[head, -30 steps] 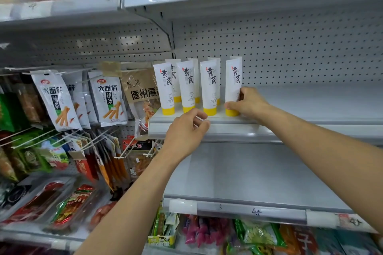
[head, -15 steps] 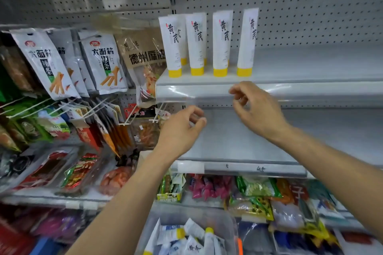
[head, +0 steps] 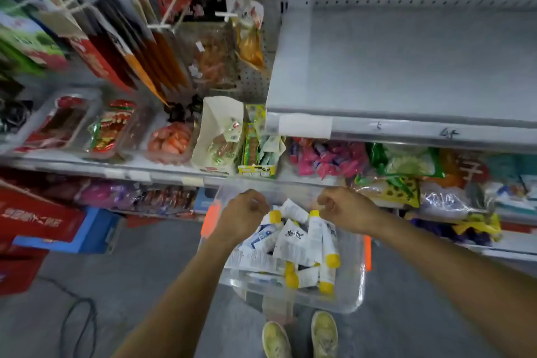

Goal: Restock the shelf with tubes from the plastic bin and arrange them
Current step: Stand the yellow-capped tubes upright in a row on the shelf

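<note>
A clear plastic bin (head: pixel 353 298) with orange latches stands on the floor in front of my feet. It holds several white tubes with yellow caps (head: pixel 293 241), lying in a loose pile. My left hand (head: pixel 244 213) hovers over the bin's far left end with its fingers curled and nothing visible in them. My right hand (head: pixel 344 206) is over the far right end, fingers curled, with its fingertips at the yellow cap of one tube (head: pixel 314 229); whether it grips that tube is unclear. The shelf with the standing tubes is out of view.
A bare grey shelf (head: pixel 406 67) runs above the bin on the right. Snack packets fill the lower shelf (head: pixel 328 158) and hang from hooks (head: pixel 139 46) at the left. My shoes (head: pixel 299 337) stand just behind the bin. A black cable (head: pixel 78 325) and red boxes (head: pixel 32 221) lie left.
My view has swung down from the shelf of standing tubes to the bin on the floor. Both hands have dropped from the shelf edge to the bin, and their fingers have curled.
</note>
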`<state>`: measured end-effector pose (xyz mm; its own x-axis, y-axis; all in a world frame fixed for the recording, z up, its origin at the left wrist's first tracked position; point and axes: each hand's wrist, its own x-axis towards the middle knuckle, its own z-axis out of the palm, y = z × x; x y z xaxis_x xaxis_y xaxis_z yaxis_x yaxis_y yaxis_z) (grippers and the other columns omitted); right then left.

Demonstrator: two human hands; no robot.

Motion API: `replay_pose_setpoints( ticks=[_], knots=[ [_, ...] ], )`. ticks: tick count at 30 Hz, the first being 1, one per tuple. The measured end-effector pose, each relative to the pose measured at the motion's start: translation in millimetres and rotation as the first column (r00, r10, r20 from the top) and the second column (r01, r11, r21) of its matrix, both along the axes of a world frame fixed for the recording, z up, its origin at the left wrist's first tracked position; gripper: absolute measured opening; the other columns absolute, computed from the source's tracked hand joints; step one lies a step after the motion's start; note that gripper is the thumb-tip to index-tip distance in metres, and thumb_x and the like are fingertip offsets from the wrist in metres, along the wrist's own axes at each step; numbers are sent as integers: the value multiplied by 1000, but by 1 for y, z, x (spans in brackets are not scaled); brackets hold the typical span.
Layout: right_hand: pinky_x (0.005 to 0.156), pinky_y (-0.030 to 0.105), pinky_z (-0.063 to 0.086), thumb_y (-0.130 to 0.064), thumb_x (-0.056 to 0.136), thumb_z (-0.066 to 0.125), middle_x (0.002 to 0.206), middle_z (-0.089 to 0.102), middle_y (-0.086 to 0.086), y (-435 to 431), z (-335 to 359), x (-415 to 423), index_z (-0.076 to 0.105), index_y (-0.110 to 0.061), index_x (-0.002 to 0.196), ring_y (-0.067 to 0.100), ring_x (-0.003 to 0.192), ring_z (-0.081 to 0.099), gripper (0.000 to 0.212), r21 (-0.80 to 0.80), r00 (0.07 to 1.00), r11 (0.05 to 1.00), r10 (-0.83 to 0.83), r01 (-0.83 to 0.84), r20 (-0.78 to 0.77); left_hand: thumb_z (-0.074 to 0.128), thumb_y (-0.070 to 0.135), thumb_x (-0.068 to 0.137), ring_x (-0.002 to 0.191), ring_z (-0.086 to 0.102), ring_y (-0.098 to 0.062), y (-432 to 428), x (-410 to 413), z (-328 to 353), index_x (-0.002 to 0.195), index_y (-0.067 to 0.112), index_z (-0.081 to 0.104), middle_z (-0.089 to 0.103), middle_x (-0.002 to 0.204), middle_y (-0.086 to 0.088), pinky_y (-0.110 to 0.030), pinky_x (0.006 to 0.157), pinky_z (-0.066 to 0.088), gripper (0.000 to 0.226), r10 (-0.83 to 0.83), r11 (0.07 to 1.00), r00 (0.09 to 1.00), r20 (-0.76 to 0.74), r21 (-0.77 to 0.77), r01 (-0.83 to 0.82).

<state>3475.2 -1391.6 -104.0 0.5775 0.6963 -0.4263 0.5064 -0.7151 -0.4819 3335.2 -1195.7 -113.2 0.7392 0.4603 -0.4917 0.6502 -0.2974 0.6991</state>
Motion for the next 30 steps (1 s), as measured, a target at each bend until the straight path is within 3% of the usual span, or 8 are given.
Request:
replay_pose_setpoints(
  ticks=[3, 6, 10, 13, 15, 22, 26, 30],
  knots=[
    [88, 32, 48, -21, 87, 60, 118, 63, 5, 6, -69, -3, 60, -18, 113, 23, 108, 59, 25, -131, 998, 991, 2, -10, -60, 69, 32, 78, 99, 66, -33, -2, -3, -52, 90, 23, 60, 71, 103, -13, -44, 91, 52, 17, 44, 999, 991, -124, -22, -47],
    [90, 34, 46, -9, 88, 53, 131, 53, 4, 13, -121, -6, 54, -16, 124, 25, 119, 52, 37, -245, 992, 962, 126, -118, 16, 64, 27, 89, 114, 59, -24, -4, 5, -102, 122, 17, 58, 63, 124, -4, -29, 96, 42, 34, -57, 992, 975, -215, 95, 79],
    [76, 36, 47, -6, 86, 56, 128, 49, 4, 21, -166, -2, 51, -16, 127, 26, 116, 51, 43, -425, 906, 857, 389, -290, 167, 58, 15, 90, 133, 42, -29, -4, 24, -153, 145, 13, 36, 45, 146, -10, -35, 109, 32, 60, -170, 937, 957, -233, 264, 231],
    [51, 30, 47, -15, 44, 86, 88, 66, 6, 23, -200, 4, 71, -14, 86, 28, 81, 66, 44, -431, 741, 787, 590, -441, 321, 59, 11, 88, 137, 34, -26, -3, 39, -177, 149, 19, 28, 37, 150, -5, -41, 108, 34, 68, -244, 861, 910, -335, 357, 362],
    [43, 26, 45, -14, 24, 89, 67, 65, 4, 25, -225, 9, 72, -16, 64, 26, 59, 66, 43, -451, 699, 747, 644, -489, 309, 58, 16, 88, 137, 33, -25, 0, 43, -192, 145, 21, 32, 39, 147, -3, -44, 107, 34, 63, -301, 776, 858, -416, 417, 474],
    [55, 28, 47, -24, 29, 90, 63, 62, -5, 32, -234, 14, 69, -26, 51, 18, 63, 61, 31, -539, 482, 600, 798, -591, 362, 63, 35, 87, 130, 39, -22, 11, 48, -204, 136, 25, 44, 52, 136, 2, -39, 101, 33, 54, -374, 450, 755, -539, 606, 656],
    [70, 30, 41, -20, 40, 80, 69, 64, -1, 25, -203, 18, 73, -25, 68, 22, 73, 63, 30, -453, 497, 661, 749, -598, 437, 68, 31, 82, 117, 51, -26, 20, 41, -179, 123, 21, 52, 61, 122, -3, -36, 86, 41, 45, -309, 609, 878, -364, 633, 477],
    [66, 32, 41, -45, 70, 74, 98, 68, 10, 15, -148, 8, 54, -10, 116, 31, 87, 67, 62, -412, 827, 843, 481, -346, 292, 74, 31, 77, 100, 61, -33, 26, 31, -131, 110, 9, 55, 66, 107, -11, -34, 72, 42, 44, 38, 891, 994, -98, 453, 11]
  ],
)
